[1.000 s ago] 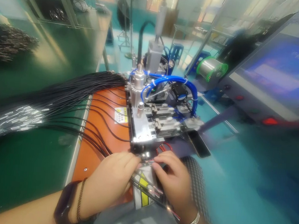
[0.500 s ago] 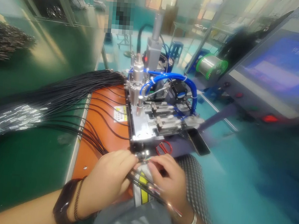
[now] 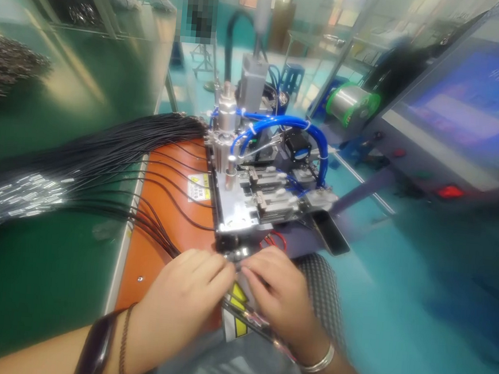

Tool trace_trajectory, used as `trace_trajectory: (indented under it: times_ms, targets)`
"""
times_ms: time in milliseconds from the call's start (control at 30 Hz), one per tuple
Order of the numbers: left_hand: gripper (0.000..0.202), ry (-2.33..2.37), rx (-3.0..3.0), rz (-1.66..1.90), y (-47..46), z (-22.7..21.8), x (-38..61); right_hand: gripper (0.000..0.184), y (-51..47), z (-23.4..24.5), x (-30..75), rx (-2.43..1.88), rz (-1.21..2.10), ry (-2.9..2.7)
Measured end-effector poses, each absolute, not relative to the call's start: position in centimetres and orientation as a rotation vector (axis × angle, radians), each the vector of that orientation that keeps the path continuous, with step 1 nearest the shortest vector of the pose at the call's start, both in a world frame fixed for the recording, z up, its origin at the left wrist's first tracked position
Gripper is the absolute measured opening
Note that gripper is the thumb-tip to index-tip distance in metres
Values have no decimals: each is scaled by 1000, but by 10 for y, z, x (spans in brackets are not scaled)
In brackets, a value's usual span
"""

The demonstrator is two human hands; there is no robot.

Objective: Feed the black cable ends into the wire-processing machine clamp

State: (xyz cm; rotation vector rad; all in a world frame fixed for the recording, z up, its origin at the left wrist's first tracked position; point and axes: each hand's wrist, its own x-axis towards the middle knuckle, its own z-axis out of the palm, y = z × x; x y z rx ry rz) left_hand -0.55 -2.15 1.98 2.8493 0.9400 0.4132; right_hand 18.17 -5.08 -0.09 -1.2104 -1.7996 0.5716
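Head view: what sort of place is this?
Most likely a wire-harness production workshop. Bundled black wires fan across a green workbench, a pneumatic wire-processing machine with blue air hoses sits at the bench edge, and a control console with a screen stands beside it.

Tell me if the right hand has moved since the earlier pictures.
Yes: the right hand has shifted leftward, nearer the black corner block of the wire-processing machine.

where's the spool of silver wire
The spool of silver wire sits upper right in the head view, just left of the control screen and beyond the blue air tubing.
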Motion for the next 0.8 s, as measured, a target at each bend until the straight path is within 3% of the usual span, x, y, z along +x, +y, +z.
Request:
trace_trajectory:
  times_ms: [133,267,433,800]
  targets:
    - [46,1031,2721,315,-17,16,-3,16,-40,-10,190,-1312,562,-1859]
    - [43,1021,2757,289,-9,5,-2,17,-36,-22,189,-1578,795,-1655]
    - [38,951,2819,309,-3,-3,2,16,-34,-24,194,-1564,1252,-1389]
    - [44,956,2917,186,-3,-5,5,13,-26,-31,196,-1573,1295,-1262]
